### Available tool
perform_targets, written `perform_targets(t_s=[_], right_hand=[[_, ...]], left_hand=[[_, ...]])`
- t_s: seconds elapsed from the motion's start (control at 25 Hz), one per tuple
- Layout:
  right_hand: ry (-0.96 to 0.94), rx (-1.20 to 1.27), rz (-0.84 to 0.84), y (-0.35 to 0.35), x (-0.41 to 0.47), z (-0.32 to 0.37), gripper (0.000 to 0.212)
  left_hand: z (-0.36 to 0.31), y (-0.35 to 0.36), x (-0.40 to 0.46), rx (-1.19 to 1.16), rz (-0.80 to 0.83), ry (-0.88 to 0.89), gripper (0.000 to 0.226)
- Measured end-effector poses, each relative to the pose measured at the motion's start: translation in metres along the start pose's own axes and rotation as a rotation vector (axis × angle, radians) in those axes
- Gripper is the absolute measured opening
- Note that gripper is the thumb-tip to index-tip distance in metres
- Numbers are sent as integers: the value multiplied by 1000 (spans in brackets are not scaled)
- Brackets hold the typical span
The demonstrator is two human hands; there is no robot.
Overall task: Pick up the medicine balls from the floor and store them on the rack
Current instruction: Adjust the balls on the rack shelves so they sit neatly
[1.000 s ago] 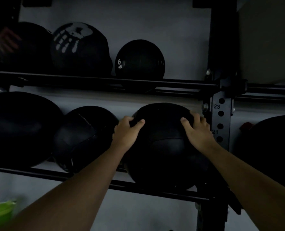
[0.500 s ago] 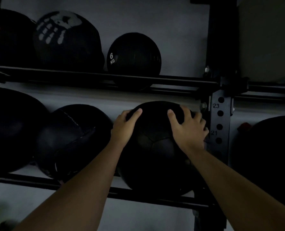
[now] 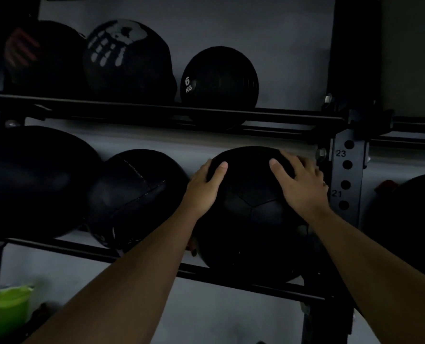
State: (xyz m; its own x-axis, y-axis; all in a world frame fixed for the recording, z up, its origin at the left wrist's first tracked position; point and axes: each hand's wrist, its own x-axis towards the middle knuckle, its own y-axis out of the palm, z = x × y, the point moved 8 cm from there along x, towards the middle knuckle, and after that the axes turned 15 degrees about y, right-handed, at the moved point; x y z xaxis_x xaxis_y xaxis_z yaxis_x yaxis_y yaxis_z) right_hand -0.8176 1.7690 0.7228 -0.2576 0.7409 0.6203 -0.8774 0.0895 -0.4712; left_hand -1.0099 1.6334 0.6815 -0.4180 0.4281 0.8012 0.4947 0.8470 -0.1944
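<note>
A large black medicine ball [image 3: 251, 219] rests on the lower rails of the black rack [image 3: 231, 281], close to the numbered upright. My left hand [image 3: 204, 187] lies on its upper left side, thumb across the top. On the upper right side my right hand [image 3: 300, 184] presses with fingers spread. Both hands grip the ball. The scene is dim and the ball's underside is lost in shadow.
Two more black balls [image 3: 136, 197] [image 3: 32, 180] fill the lower shelf to the left. The upper shelf carries a 6 KG ball [image 3: 218, 78], a handprint ball [image 3: 129, 60] and another ball [image 3: 42, 55]. The upright post [image 3: 345, 180] stands right; a ball [image 3: 410, 219] lies beyond. Green container [image 3: 12, 306] at lower left.
My right hand has slid from the ball's right side up onto its top, fingers spread wider. The ball has turned slightly under my hands, and my view has shifted a little.
</note>
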Motion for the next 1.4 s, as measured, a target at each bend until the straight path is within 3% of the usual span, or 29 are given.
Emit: perform_targets(t_s=[0.24,0.44,0.6,0.92,1.12,1.2,1.32,1.4], right_hand=[[-15,-54,10,7,-12,56,46],[-162,-59,64,82,-47,147,34],[8,119,325,176,-68,189,50],[248,-8,268,243,-35,226,85],[230,88,309,250,-15,228,54],[177,41,318,255,-19,228,53],[140,-184,131,250,-43,219,64],[158,-325,38,238,-57,214,74]], left_hand=[[2,-45,13,573,249,-14,75],[35,-153,36,775,121,-60,68],[83,-232,32,654,7,-225,83],[129,-230,-12,365,-262,-319,106],[137,-233,-10,415,-367,-233,98],[151,-241,-2,410,-348,-190,91],[167,-255,25,167,-171,74,74],[161,-260,35,223,-52,175,65]])
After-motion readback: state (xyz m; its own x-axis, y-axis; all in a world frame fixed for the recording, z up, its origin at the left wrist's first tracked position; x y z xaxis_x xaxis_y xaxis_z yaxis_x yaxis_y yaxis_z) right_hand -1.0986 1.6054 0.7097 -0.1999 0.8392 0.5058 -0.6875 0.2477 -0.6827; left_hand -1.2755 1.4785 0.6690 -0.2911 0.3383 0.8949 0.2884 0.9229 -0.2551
